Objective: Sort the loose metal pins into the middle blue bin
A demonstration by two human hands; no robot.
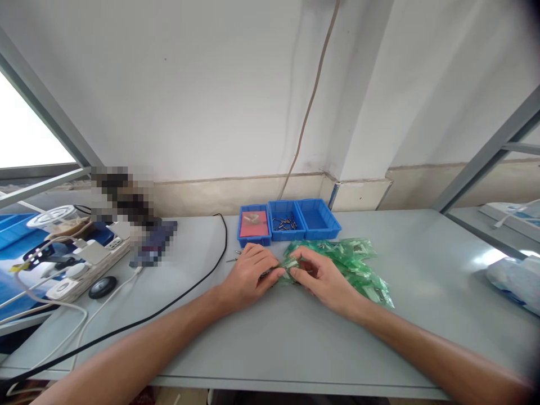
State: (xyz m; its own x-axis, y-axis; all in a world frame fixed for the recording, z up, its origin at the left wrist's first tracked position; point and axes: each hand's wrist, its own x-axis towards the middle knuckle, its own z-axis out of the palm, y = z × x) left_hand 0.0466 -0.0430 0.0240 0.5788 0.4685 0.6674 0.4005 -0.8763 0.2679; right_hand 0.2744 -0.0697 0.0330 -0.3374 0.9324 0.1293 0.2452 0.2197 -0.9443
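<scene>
A small clear green plastic bag (285, 264) is pinched between my two hands above the table. My left hand (252, 275) is closed at its left side, with something dark partly hidden under the fingers. My right hand (321, 277) is closed on its right side, thumb and forefinger together. Beside and behind my right hand lies a pile of similar green plastic bags (367, 275) with small parts inside. Thin metal pins (236, 256) lie just behind my left hand. The middle blue bin (288, 235) behind my hands holds several dark metal pieces.
A left blue bin (253, 241) holds a red sheet and a small clear bag; a right blue bin (323, 230) adjoins the middle one. A black cable (185, 295) crosses the table. At left sit a power strip (63, 288) and a round black object (102, 287).
</scene>
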